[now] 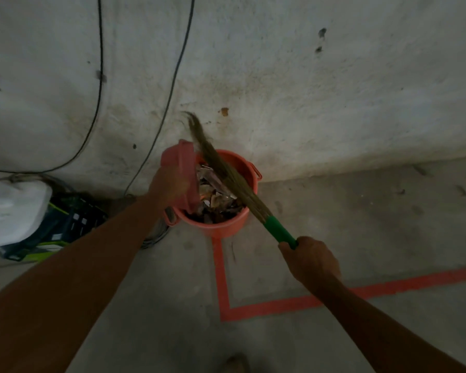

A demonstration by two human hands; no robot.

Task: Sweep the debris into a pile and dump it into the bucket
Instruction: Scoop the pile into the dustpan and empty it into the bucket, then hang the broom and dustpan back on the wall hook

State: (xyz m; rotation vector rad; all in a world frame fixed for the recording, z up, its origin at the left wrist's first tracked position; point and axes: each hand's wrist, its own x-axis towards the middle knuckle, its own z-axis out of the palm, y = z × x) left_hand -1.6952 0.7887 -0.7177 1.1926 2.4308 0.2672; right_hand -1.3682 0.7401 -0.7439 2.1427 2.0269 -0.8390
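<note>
While left hand (pixel 170 185) grips 1 dustpan (pixel 180 161) tipped over 1 bucket (pixel 222 228), right hand (pixel 313 260) fists 1 broom (pixel 238 185) across its rim; debris (pixel 215 204) inside.

The left hand (pixel 170 184) and right hand (pixel 311 261) are bare, as are both forearms (pixel 92 265).

Bucket (pixel 221 228) against wall (pixel 280 76) — debris (pixel 215 204) inside, dustpan (pixel 179 168) over left rim, broom (pixel 228 176) across top — crate (pixel 70 216) farther left.
</note>
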